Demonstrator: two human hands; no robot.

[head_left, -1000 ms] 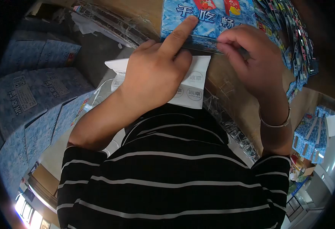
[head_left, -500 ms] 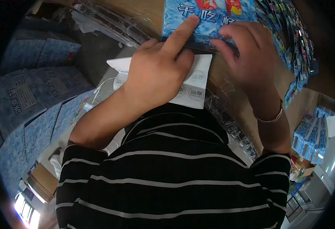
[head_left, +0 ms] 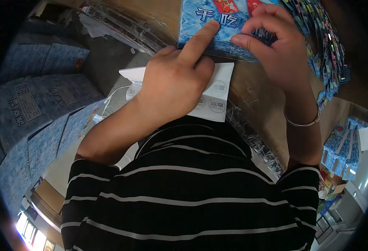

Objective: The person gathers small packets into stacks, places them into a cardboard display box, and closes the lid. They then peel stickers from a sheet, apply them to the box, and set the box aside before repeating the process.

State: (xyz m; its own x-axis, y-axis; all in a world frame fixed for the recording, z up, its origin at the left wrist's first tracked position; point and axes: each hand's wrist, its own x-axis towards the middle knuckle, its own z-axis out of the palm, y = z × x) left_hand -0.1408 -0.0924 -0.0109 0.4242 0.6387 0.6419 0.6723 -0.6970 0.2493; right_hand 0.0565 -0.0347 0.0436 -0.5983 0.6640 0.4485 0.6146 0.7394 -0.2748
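Observation:
A blue box with white Chinese lettering and red pictures lies at the top centre. My left hand rests its outstretched index finger on the box's near edge; its other fingers curl over a white sheet of round printed labels, which hangs folded below the box. The fingertips under that hand are hidden. Over the box's right part, my right hand has its thumb and fingers apart, with the thumb at the front edge. Nothing shows between them.
Many blue packets stand fanned out at the upper right. Large blue cartons are stacked on the left. Clear plastic wrap lies along the brown table edge. More blue boxes are at the far right.
My right hand has moved up and slightly right over the box, with its fingers raised. The box's front face shows more. My left hand and the sheet have barely shifted.

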